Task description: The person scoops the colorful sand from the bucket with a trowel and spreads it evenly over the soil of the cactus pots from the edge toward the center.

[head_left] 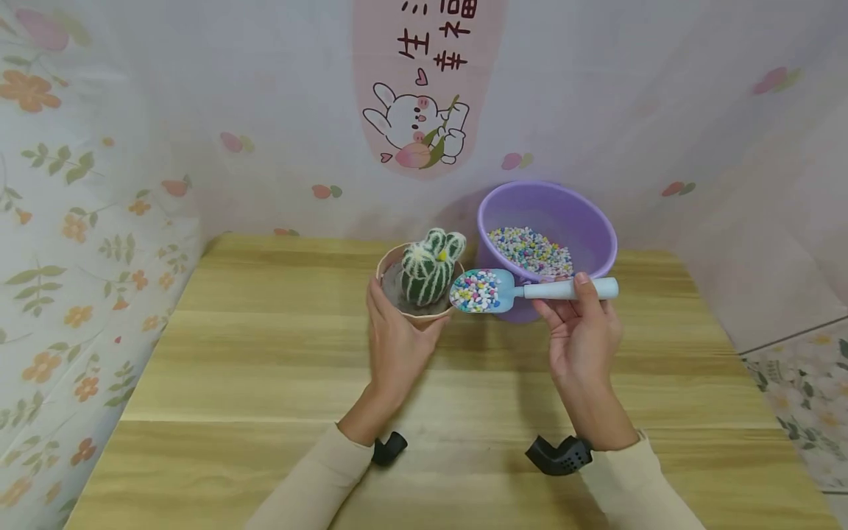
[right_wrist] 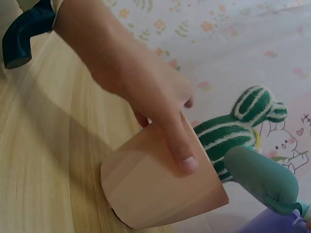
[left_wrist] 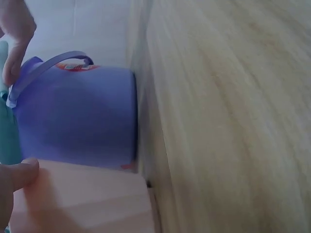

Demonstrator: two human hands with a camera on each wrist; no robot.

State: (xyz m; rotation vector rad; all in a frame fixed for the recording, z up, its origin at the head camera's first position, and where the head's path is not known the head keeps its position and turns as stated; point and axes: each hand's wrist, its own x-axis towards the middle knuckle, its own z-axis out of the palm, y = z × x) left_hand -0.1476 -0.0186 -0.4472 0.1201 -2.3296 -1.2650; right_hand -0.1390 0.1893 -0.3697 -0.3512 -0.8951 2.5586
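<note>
A green cactus with white fuzzy ribs (head_left: 426, 276) stands in a peach-coloured pot (right_wrist: 160, 179) on the table. My left hand (head_left: 400, 342) holds the pot near its rim, thumb along the outside wall. My right hand (head_left: 586, 335) grips the white handle of a light blue scoop (head_left: 509, 294), thumb on top. Small multicoloured pebbles (head_left: 477, 290) fill the scoop's blade, whose tip is beside the pot's right rim. Behind the scoop stands a purple bucket (head_left: 596, 213) with more of these pebbles inside. Seen by the right wrist camera, the scoop's underside (right_wrist: 262, 179) overlaps the cactus.
The wooden table (head_left: 252, 353) ends at a white patterned cloth (head_left: 265, 88) hanging behind. A curved handle (left_wrist: 48, 68) hangs along the bucket's side in the left wrist view. Each forearm wears a black mount at the wrist.
</note>
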